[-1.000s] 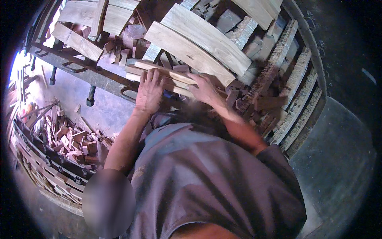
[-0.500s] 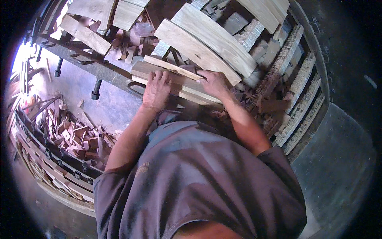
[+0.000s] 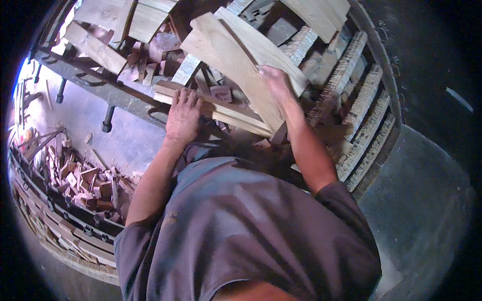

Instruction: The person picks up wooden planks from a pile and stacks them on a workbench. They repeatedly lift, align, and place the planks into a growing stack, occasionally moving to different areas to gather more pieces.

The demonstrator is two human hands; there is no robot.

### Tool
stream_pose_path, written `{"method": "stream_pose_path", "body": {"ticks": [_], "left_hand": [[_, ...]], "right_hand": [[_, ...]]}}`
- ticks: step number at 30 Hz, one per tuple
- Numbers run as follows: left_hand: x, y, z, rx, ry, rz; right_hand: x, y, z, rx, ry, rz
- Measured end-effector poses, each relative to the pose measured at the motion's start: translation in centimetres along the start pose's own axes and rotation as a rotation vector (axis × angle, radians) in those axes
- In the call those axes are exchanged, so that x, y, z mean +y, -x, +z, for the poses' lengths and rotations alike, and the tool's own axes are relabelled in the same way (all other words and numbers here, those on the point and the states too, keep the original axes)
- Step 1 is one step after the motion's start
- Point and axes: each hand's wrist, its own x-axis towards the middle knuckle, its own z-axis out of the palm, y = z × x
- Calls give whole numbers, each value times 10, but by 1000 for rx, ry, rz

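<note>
- Left hand [image 3: 183, 114]: centre-left of frame, back upward, fingers close together, laid over narrow wooden strips [image 3: 236, 118]. Cannot tell whether the fingertips curl around them; they are partly hidden.
- Strips: lie side by side just above the wearer's body, running from left of centre down toward frame centre; right end near the lower end of the wide pale board [image 3: 226, 60].
- Right hand [image 3: 277, 84]: right of frame centre, closed on the right long edge of that board, thumb tip visible.
- Wide board: upper centre of frame, slanting from upper left to lower right; brown edge face visible along its right side.
- Second pale board [image 3: 256, 46]: just right of the held board, upper centre.
- Slatted surface [image 3: 345, 70]: rough-topped bars at right of frame, carrying boards and loose offcuts.
- Reddish block [image 3: 221, 93]: between strips and wide board.
- Metal rail [image 3: 128, 99]: left of centre, with a downward bolt [image 3: 108, 119].
- Offcut pile [image 3: 90, 181]: lower left, jumbled.
</note>
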Motion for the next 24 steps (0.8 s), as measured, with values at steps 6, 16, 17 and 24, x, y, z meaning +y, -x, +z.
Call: {"method": "stream_pose_path", "body": {"ticks": [6,16,17,24], "left_hand": [[1,-4,-8,-39,19,-1],[1,-9,-12,-40,51,-1],[1,-10,-15,-44,59,2],[1,-9,-11,-38,48,1]], "right_hand": [[8,-25,-27,6,-533,-74],[22,-43,-29,208,-429,-97],[27,-46,-28,236,-431,-56],[36,-46,-7,324,-402,-9]]}}
